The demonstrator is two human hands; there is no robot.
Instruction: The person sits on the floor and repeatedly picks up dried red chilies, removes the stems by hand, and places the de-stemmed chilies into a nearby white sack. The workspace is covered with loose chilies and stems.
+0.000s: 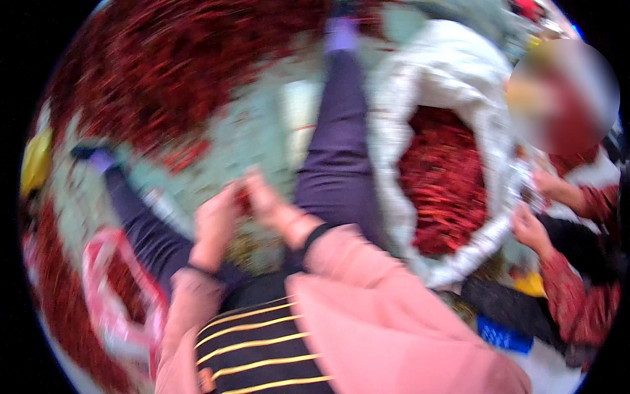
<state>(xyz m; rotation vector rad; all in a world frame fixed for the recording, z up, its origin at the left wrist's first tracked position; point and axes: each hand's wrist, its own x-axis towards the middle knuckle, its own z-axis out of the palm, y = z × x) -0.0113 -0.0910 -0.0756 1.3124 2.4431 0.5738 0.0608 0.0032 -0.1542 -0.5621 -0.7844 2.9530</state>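
My left hand [214, 224] and my right hand [267, 198] meet between my spread legs, above the pale green ground sheet. A small bunch of dried red chili peppers [242, 196] is pinched between them; blur hides how many there are. Beneath my hands lies a small heap of brownish stems [246, 251]. To the right of my leg stands a white woven sack [389, 162], its rim rolled down, with many dried red chilies [443, 192] inside. By my left thigh is a pink-and-clear plastic bag [101, 305], also with chilies in it.
A large pile of dried red chilies [147, 69] spreads ahead; another strip of chilies [64, 305] runs along the left. At right, a co-worker's hands [534, 231] are near the sack's rim. A yellow object [37, 162] lies at far left, a blue packet [504, 335] at lower right.
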